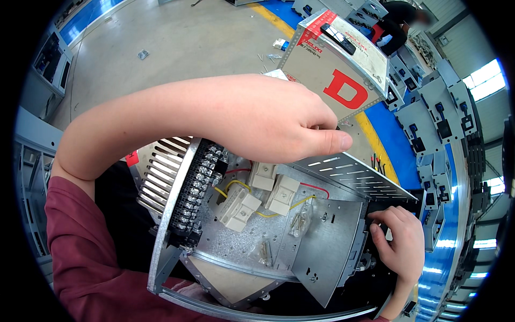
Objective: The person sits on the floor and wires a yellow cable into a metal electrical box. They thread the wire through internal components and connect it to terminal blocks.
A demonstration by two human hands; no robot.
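An open grey metal enclosure (322,252) lies in front of me. Inside are a black terminal strip (193,188), cream-coloured blocks (238,206) and yellow wires (236,185). My left hand (284,123) reaches across from the left. Its fingers are pinched against the thumb just above the enclosure's slotted top plate (348,174), and nothing shows between them. My right hand (399,241) curls its fingers over the black right edge of the enclosure. Two small clear bags of screws (300,220) lie on the inner plate.
A grey cardboard box with red print (343,75) stands behind the enclosure. Rows of grey cabinets (429,118) line the right side along a blue and yellow floor stripe (375,139). Another person (397,27) bends over at the top right. Small parts (143,53) lie on the concrete floor.
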